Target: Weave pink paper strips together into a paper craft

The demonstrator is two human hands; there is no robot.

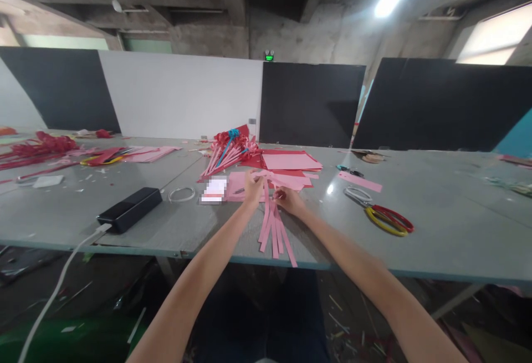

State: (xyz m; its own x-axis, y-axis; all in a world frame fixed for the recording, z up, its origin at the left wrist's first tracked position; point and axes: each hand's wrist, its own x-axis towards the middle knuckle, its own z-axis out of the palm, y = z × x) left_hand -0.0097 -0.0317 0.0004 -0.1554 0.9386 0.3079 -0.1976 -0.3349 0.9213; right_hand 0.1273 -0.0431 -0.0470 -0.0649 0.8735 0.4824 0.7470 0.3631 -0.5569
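Observation:
Several pink paper strips [275,230] fan out toward me over the table's front edge. My left hand [252,188] is closed, its fingers pinching a pink paper strip at the upper end of the fan. Just to its right, my right hand [290,201] is closed in a pinch beside the strips' upper part; what its fingertips hold is too small to make out. Beneath and behind both hands lie pink paper sheets [236,181], with red paper showing under them. A stack of pink card [291,160] on red paper sits farther back.
Red-yellow-handled scissors [388,220] and scissors with pale handles [357,194] lie right. Small dark-handled scissors [351,171] are behind. Left are a black power bank [131,209] with a white cable and a clear ring [182,194]. Pink and red paper flowers [233,149] lie behind.

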